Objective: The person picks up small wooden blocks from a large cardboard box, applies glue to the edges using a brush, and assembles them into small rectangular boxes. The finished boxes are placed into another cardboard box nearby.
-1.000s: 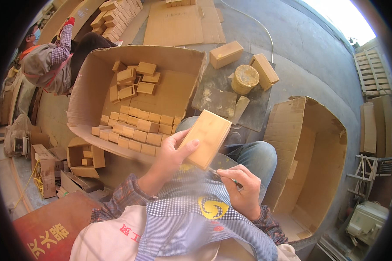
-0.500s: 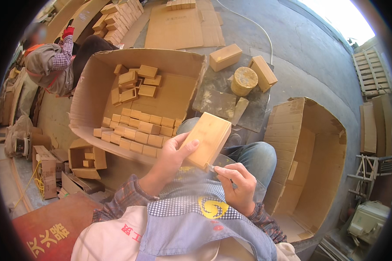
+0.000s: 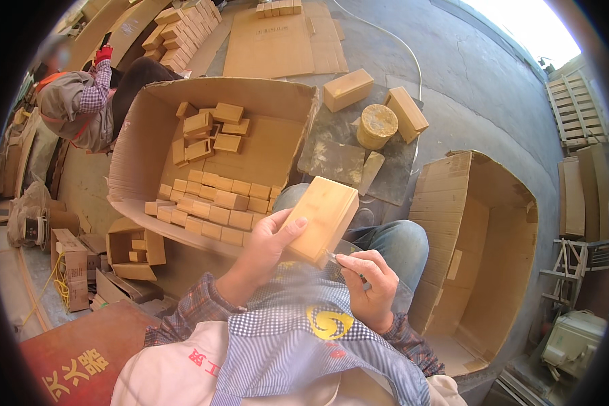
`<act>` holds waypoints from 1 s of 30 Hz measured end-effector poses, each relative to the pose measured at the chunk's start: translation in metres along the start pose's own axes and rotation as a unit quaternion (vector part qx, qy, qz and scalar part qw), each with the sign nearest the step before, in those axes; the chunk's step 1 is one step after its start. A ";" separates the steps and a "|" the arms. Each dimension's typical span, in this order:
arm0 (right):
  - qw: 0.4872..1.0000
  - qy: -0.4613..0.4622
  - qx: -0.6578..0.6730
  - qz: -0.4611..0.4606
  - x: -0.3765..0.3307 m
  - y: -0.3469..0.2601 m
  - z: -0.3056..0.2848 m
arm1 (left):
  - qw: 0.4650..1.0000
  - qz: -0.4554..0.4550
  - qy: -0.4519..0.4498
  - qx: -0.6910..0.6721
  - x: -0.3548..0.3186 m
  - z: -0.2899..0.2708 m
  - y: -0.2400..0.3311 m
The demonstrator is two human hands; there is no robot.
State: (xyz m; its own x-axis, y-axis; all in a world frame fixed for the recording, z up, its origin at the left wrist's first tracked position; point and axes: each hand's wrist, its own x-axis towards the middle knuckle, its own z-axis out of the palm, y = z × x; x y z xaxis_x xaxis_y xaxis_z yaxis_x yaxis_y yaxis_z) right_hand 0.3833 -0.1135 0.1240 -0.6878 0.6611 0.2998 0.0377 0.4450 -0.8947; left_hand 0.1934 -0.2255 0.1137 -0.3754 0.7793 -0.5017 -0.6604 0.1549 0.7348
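A smooth wooden box (image 3: 321, 215) is tilted above my lap. My left hand (image 3: 275, 238) grips it along its left side, the thumb lying on the broad top face. In my right hand (image 3: 371, 277) a small thin tool with a pale, pointed tip (image 3: 332, 258) is pinched between thumb and fingers. Its tip touches or nearly touches the box's near right corner. Most of the tool is hidden by the fingers, so its exact kind does not show. Ahead on the left, a large cardboard carton (image 3: 213, 88) holds many small wooden boxes (image 3: 230, 199), some in rows, some heaped.
On the right stands another open carton (image 3: 497, 264). A dusty dark board (image 3: 328, 159) ahead bears a round tin (image 3: 377, 126), with wooden boxes (image 3: 348, 89) beside it. At the far left sits a co-worker (image 3: 81, 108) wearing a red glove. A red case (image 3: 81, 352) lies at lower left.
The tool's tip has shifted slightly up and right at the box's near corner, and my right hand has tilted a little. My left hand keeps its hold on the wooden box.
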 end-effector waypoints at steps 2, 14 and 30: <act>0.999 -0.015 -0.006 -0.032 0.001 -0.001 -0.001 | 1.000 -0.004 0.003 0.000 0.000 0.000 0.000; 0.998 -0.053 0.038 0.017 0.002 0.004 -0.003 | 1.000 -0.003 -0.002 -0.010 0.001 -0.001 -0.002; 0.980 -0.071 0.175 0.060 -0.002 0.013 0.010 | 0.997 -0.029 -0.003 -0.069 0.005 -0.004 -0.002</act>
State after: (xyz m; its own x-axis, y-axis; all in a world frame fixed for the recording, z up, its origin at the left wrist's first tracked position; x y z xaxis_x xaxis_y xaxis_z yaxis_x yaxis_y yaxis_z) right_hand 0.3783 -0.1151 0.1083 -0.7882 0.5948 0.1579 -0.1093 0.1171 -0.9871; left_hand 0.1905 -0.2240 0.1079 -0.3304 0.7746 -0.5392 -0.7649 0.1150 0.6338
